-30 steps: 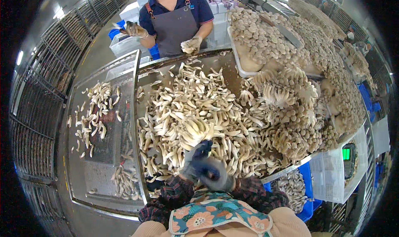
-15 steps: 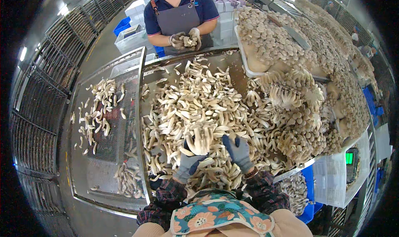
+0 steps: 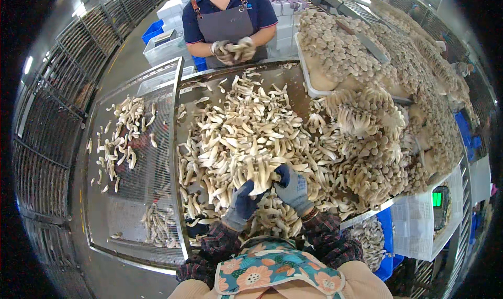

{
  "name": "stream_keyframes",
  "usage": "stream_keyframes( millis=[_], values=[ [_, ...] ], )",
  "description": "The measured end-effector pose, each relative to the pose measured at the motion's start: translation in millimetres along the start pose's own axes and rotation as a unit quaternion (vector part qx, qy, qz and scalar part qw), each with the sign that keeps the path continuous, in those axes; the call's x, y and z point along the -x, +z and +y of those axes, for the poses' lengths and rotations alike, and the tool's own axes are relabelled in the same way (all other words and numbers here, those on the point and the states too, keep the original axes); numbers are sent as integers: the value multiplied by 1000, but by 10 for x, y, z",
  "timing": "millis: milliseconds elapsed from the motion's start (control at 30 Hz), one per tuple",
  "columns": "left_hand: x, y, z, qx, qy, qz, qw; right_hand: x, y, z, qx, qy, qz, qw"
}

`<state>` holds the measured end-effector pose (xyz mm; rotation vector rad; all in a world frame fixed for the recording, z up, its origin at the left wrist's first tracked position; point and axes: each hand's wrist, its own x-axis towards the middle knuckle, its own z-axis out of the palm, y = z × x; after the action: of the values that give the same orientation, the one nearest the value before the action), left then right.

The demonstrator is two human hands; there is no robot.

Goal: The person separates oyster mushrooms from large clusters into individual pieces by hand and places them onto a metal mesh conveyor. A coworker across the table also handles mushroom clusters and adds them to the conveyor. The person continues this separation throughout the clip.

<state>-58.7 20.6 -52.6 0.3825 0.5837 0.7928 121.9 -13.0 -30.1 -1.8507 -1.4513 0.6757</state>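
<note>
A clump of pale-stemmed mushrooms (image 3: 253,176) is gripped between my hands above a big heap of loose mushrooms (image 3: 246,126). My left hand (image 3: 242,205), in a grey and dark blue glove, closes on the clump's lower left side. On its right side my right hand (image 3: 295,190), gloved alike, pinches stems with thumb and fingers. The heap partly hides the metal table (image 3: 293,84) under it. To the right lie larger uncut-looking mushroom clusters (image 3: 367,121) with grey-brown caps.
Across the table a person in a grey apron (image 3: 225,34) handles mushrooms with gloved hands. A mesh-bottomed metal frame (image 3: 182,215) stands at left with scattered mushrooms. At lower right are a blue crate (image 3: 386,241) of mushrooms and a scale (image 3: 441,207) with a lit green display.
My right hand has moved left and closed on the clump, from apart beside it. My left hand has shifted slightly, still holding the clump. The person opposite has brought both hands together.
</note>
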Motion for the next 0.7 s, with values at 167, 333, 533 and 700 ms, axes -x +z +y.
stream_keyframes(
  millis=[167,333,533,700],
  values=[
    [124,242,7,-476,184,-56,858,-41,285,635,179,-80,-33,980],
    [44,194,200,-892,377,-5,249,87,-38,518,13,-37,193,980],
    [106,481,276,-924,371,57,-73,-184,-271,819,57,113,132,983],
    [200,402,330,-932,345,67,91,-144,-589,39,263,-50,215,939]
  ],
)
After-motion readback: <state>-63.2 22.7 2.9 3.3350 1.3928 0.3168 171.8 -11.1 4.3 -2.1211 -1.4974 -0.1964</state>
